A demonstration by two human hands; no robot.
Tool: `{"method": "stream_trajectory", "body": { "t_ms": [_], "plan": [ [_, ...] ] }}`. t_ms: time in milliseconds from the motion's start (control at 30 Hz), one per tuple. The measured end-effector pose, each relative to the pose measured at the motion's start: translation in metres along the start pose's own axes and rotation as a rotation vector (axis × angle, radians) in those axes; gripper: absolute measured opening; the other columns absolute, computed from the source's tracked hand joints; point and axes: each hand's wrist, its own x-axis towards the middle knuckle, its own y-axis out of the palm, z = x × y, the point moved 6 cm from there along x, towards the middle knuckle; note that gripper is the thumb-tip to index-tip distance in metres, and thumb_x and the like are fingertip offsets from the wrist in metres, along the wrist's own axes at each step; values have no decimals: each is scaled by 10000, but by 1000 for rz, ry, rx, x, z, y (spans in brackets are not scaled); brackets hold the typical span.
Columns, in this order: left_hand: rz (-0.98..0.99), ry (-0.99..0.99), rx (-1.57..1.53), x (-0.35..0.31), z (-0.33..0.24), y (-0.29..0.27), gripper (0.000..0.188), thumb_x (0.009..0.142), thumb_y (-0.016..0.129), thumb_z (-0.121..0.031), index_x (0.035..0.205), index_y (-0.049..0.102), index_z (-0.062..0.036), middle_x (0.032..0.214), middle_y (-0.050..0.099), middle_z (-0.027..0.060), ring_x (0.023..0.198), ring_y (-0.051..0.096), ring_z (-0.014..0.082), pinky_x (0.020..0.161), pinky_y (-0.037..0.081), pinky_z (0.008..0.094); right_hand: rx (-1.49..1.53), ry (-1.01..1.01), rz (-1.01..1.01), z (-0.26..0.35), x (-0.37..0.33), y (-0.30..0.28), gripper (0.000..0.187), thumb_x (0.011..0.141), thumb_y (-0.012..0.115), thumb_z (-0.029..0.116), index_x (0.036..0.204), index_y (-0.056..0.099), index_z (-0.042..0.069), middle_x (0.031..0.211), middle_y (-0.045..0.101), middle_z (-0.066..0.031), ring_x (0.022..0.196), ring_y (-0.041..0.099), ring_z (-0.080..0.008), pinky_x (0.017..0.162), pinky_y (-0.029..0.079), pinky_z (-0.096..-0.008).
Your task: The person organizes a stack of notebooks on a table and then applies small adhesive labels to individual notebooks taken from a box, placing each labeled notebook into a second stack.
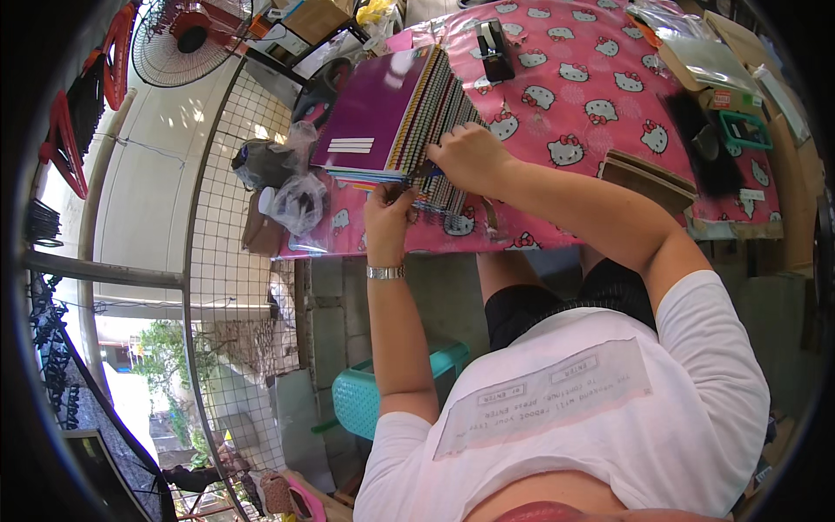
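A thick stack of spiral notebooks (370, 109) with a purple cover on top lies near the table's front left edge, its coiled bindings facing right. My left hand (389, 210) is closed at the stack's near corner, fingertips gripping the edges there. Just to its right, my right hand (472, 158) bends over the bindings with its fingers curled together against them. A small dark piece shows between the two hands, too hidden to name. Beyond the stack stands a black tape dispenser (495, 54).
Pink patterned cloth covers the table (570, 96). Brown boards (648, 180) lie right of my forearm, near a teal tray (745, 130). Clear plastic bags (300, 200) sit at the left edge. Left of the table are a fan (187, 39) and wire mesh; a teal stool (357, 404) stands below.
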Motion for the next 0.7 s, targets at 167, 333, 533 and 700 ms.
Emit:
{"method": "stream_trajectory", "body": {
  "t_ms": [167,333,533,700],
  "plan": [
    [-35,-54,-98,-2,4,-15,113,863,680,-116,923,617,-44,723,577,8,506,466,77,472,346,223,157,150,233,-12,-8,10,152,809,613,172,939,636,95,816,655,-86,833,667,-282,819,514,-411],
    [-74,-186,-504,-5,25,-20,109,884,663,-128,942,616,-49,780,605,17,528,491,92,479,365,226,21,27,-59,-3,-23,6,239,834,565,161,1044,639,73,935,666,-104,966,638,-279,934,447,-493],
    [34,-124,-251,4,30,-13,100,874,674,-79,950,624,-37,726,580,1,525,497,79,474,367,214,-14,3,9,10,-10,5,238,869,516,169,1045,641,68,967,666,-102,980,628,-260,861,445,-435],
    [31,-116,-298,4,35,-11,105,867,674,-55,955,626,-21,711,574,0,528,501,74,467,364,212,-26,-4,-13,8,-11,5,241,825,584,204,1018,648,76,931,668,-97,932,638,-262,823,459,-419]
  ]
}}
